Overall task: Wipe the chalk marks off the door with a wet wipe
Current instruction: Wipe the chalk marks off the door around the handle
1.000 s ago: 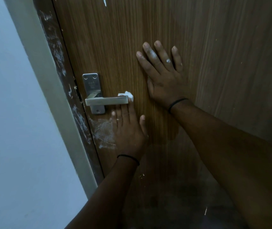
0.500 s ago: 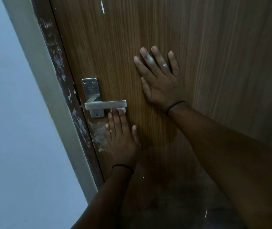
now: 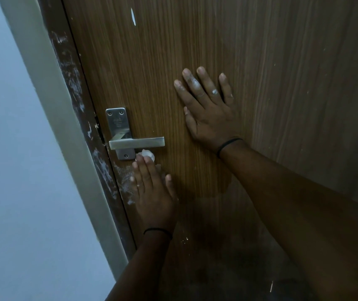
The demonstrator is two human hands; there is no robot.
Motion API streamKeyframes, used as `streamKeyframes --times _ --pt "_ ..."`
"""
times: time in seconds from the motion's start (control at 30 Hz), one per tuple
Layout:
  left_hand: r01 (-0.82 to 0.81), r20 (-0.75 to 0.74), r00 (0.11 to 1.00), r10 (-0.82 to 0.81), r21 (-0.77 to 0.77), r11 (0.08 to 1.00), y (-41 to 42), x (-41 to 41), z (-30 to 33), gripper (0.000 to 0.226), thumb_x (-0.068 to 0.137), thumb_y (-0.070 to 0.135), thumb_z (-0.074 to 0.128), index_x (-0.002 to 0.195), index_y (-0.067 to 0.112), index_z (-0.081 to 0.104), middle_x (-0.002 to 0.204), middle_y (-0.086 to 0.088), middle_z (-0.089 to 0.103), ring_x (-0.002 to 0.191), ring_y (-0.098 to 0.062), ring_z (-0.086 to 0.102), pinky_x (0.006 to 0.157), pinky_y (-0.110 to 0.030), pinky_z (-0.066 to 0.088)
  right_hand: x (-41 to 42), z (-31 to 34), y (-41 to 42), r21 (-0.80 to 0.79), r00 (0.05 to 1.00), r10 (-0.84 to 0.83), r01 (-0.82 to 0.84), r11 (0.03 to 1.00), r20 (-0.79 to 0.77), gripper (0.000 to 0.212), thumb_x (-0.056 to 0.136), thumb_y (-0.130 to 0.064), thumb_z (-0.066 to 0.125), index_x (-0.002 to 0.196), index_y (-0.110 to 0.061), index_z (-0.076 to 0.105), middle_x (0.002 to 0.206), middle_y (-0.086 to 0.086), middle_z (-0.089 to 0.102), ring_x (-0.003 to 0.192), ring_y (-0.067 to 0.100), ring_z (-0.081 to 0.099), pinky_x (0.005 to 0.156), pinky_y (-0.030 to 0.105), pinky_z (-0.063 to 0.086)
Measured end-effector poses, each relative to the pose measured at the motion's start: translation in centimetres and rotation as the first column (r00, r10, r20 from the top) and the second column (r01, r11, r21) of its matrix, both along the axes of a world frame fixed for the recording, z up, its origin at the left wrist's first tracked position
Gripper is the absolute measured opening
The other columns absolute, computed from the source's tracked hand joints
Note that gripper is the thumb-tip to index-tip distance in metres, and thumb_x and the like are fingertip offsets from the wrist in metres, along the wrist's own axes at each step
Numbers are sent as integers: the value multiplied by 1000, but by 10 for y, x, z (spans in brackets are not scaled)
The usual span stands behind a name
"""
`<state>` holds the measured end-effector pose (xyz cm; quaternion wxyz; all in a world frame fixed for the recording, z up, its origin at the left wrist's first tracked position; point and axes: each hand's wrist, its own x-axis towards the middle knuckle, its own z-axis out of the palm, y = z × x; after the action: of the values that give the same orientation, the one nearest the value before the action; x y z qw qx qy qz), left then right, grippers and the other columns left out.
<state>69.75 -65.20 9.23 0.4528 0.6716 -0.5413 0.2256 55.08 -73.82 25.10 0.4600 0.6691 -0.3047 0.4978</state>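
Pale wall (image 3: 17,170) far left of left hand, then light frame strip (image 3: 65,135) and dark door edge (image 3: 75,90) smeared with white chalk. Just left of left hand, chalk marks (image 3: 125,181) on door (image 3: 271,61), low beside the edge, touching the little-finger side. Above left hand, metal handle (image 3: 136,142) on its plate, lever horizontal, pointing toward right hand. Left hand (image 3: 154,196) flat against door, fingers extended upward, pressing wet wipe (image 3: 148,154) under fingertips; white wad pokes out past fingertips, just under lever, beside lower end of plate. Not clenched, palm down on wipe. Thin black band at left wrist. Small white specks on door below and right of left wrist. Up and right of left hand, white chalk streak (image 3: 133,16) near top. Right hand (image 3: 208,111) well apart from left, higher, open and flat on door, fingers spread upward, holding nothing, chalk dust on fingers. Black band at right wrist, forearm running down to lower right. Darker patch on door below and between the hands.
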Motion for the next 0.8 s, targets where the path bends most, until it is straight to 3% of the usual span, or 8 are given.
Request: streamKeyframes --times 0.2,0.43,0.6,0.8 --pt "25 0 1000 -25 -8 1000 -2 -9 10 67 102 41 27 156 12 -1 165 -7 -4 152 -20 -5 123 -42 2 0 1 3 18 1000 -15 15 1000 -11 49 103 -31 36 152 -22 35 158 3 35 147 26 29 119 54 21" --pt "46 105 993 -51 51 998 8 4 9 66 102 38 30 156 13 1 164 -6 -4 152 -19 -4 123 -42 6 1 -1 12 112 998 -49 52 992 -35 52 104 -32 35 155 -22 26 162 4 26 150 27 21 120 55 15" --pt "23 156 987 -40 111 994 15 16 -6 64 103 41 27 156 12 5 164 -7 -1 152 -20 -1 123 -42 10 29 -61 28 326 997 -40 19 945 59 64 103 -40 35 158 -21 9 166 4 6 153 28 4 121 58 5" --pt "27 171 984 -46 110 994 14 19 -13 64 103 43 23 156 12 6 164 -8 1 152 -21 0 123 -41 7 36 -117 19 309 997 -79 72 948 11 64 102 -45 29 158 -26 4 165 -2 -5 153 24 -2 121 54 -4"
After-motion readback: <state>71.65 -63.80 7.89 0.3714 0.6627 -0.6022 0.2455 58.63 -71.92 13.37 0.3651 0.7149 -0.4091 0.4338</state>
